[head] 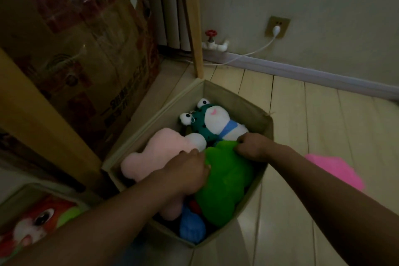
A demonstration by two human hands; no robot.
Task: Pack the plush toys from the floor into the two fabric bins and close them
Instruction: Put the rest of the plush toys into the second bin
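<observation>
Now, our hands and the toys:
Left grip: our left hand (190,170) lies over the edge of the green plush (224,183), fingers curled down into it where it meets the pink plush (157,155); we cannot tell how tightly they close.
Right grip: our right hand (251,147) pinches a fold of the green plush at its far end, fingers clamped on the fabric.
Green plush: inside the bin (266,134), between both hands, on the right side.
Pink plush: in the bin's left half, touching the green one.
Frog plush (210,123): at the bin's far end, just beyond our right hand.
Blue toy (192,225): at the near corner, partly under the others.
Second bin (13,203): lower left, holding an orange plush (43,218).
Floor (323,119): a pink item (336,170) lies right of the bin.
</observation>
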